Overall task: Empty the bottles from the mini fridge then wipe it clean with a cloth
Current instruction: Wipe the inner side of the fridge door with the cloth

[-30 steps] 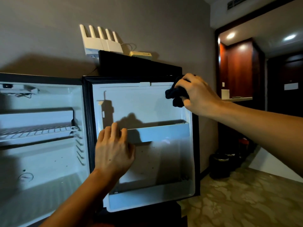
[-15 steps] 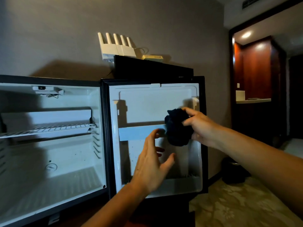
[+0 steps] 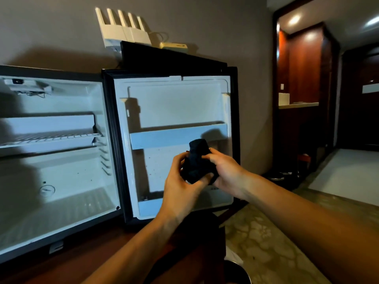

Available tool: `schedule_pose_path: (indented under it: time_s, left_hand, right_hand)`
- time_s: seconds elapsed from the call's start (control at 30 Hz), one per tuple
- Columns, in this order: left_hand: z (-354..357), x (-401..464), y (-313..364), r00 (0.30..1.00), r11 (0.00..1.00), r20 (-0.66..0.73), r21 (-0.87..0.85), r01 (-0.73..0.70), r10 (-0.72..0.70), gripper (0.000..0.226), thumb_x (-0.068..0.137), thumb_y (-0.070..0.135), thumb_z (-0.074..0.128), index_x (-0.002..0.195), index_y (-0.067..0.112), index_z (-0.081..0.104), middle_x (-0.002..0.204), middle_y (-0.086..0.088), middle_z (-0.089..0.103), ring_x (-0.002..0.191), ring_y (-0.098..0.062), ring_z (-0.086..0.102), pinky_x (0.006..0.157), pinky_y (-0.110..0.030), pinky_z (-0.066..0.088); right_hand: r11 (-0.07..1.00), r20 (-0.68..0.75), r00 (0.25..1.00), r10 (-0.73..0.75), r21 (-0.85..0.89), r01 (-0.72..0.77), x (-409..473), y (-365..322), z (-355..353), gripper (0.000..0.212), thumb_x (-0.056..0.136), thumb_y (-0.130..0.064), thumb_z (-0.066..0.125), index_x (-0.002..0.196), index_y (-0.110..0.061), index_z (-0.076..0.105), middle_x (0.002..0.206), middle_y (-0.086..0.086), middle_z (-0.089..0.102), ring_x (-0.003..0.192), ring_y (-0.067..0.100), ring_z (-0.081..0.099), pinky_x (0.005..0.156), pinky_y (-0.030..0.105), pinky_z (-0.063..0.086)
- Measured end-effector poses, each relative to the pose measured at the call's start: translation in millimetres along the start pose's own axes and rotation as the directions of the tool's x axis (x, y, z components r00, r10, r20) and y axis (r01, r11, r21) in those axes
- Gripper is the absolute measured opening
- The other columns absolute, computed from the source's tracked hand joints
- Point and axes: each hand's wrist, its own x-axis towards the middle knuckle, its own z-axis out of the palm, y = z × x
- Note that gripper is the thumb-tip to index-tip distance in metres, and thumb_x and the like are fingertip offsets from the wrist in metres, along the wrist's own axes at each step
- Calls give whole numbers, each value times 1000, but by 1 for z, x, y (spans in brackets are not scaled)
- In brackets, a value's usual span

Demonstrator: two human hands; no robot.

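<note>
In front of the open fridge door (image 3: 176, 107), we hold a dark cloth (image 3: 196, 160) bunched between both hands. Our left hand (image 3: 180, 181) cups it from below and from the left, thumb pressed against its lower edge; our right hand (image 3: 225, 173) closes on it from the right, fingers curled over its upper side. The bundle stands roughly upright, its long axis running bottom to top, with the rounded end poking up above our fingers and just overlapping the door shelf (image 3: 176, 137). Whether the cloth touches the door liner, we cannot tell. Small dark specks dot the liner below that shelf. To the left, the mini fridge (image 3: 61, 177) stands open and holds no bottles; a wire rack (image 3: 49, 138) spans its upper part. On top of the fridge sit a white router (image 3: 125, 31) and a small yellowish box (image 3: 174, 47).
</note>
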Motion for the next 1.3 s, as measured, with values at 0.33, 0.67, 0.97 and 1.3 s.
schedule_pose_path:
  time_s: [0.33,0.67,0.97,1.3]
  left_hand:
    - [8,-5,-30,975,909,-216,393,140,-57,55,60,27,83,99,33,46,97,1,63,90,-17,63,77,-33,54]
    - [17,-7,-40,993,930,3,351,110,-119,49,54,19,76,99,27,57,85,10,66,80,-5,65,72,-19,53]
    - [-19,-13,-50,967,560,227,789,-254,119,54,88,53,46,133,23,39,128,1,52,116,-17,51,96,-33,45]
    - [-39,-27,-89,969,151,242,957,-247,51,34,68,21,74,96,4,65,92,-13,65,75,-33,60,68,-40,50]
  right_hand:
    - [656,29,870,-492,-644,393,-21,58,-35,35,92,-17,57,121,-36,52,127,-8,41,112,-2,52,93,17,48]
    - [320,243,832,-500,-840,438,-15,78,-50,68,70,-15,75,132,-24,48,144,-7,33,126,4,42,102,4,31]
    - [-40,284,754,-592,-945,325,-3,53,-62,55,68,-5,71,120,-18,57,135,6,45,118,32,52,89,44,53]
    - [-671,539,700,-469,-732,115,45,26,-79,53,71,3,72,121,-5,57,135,24,44,119,42,47,65,45,58]
